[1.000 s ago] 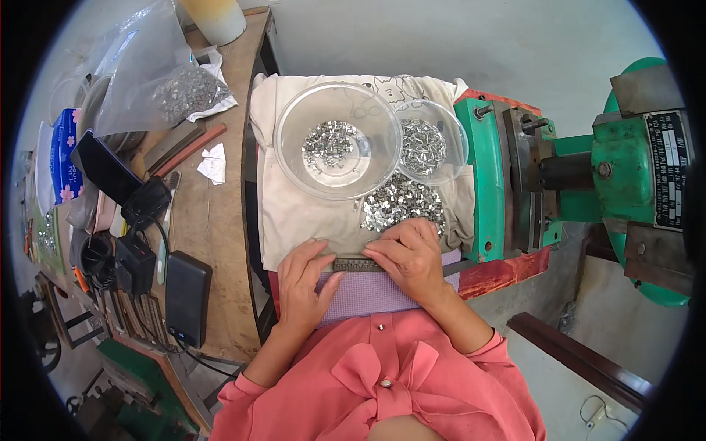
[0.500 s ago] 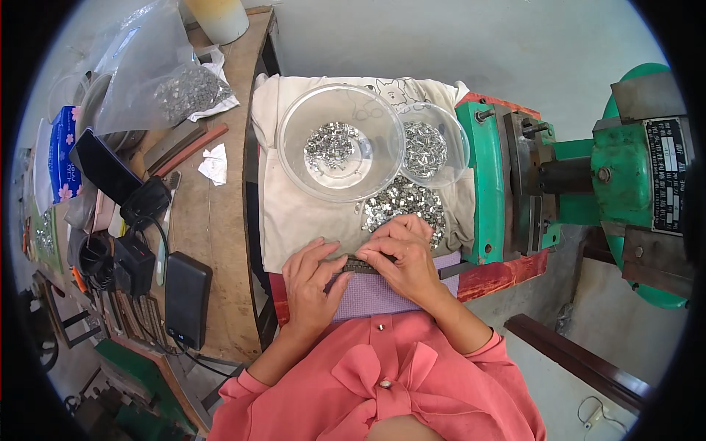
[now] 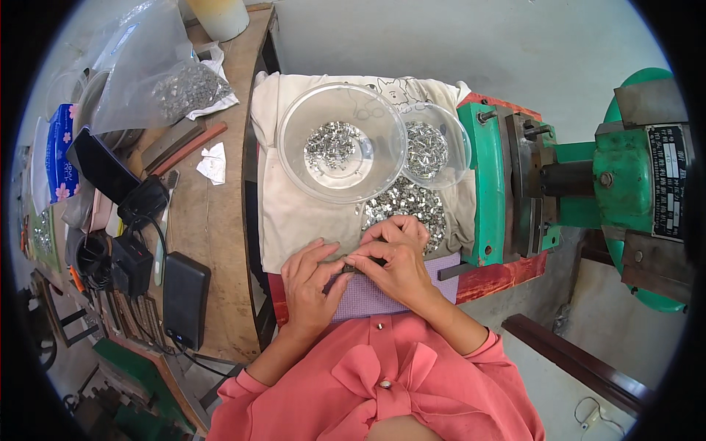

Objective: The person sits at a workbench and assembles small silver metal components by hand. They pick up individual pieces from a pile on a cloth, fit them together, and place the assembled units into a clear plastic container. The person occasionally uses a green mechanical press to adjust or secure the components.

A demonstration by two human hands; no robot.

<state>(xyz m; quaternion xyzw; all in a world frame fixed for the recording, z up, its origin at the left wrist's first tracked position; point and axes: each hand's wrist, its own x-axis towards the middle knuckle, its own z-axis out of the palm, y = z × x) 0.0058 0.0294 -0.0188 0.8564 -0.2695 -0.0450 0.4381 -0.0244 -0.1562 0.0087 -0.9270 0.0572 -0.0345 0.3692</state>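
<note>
My left hand (image 3: 309,278) curls its fingers and thumb about the left end of a short dark metal bar (image 3: 350,269), mostly covered by both hands. Thumb and fingertips of my right hand (image 3: 397,263) are pinched together over that bar, close to the left fingertips; anything between them is too small to make out. Just beyond the right hand lies a loose heap of small shiny metal pieces (image 3: 413,206) on a beige cloth (image 3: 283,220). Under my hands is a purple textured mat (image 3: 360,298).
A large clear tub (image 3: 294,173) and a smaller clear bowl (image 3: 465,151) hold small metal parts. Close on the right stands a green machine (image 3: 485,191). A wooden table (image 3: 220,242) at left carries a black power bank (image 3: 187,300), a phone (image 3: 103,165) and a plastic bag of parts (image 3: 187,92).
My right hand's fingertips have shifted slightly left along the dark bar, covering more of it. My left hand stays nearly where it was.
</note>
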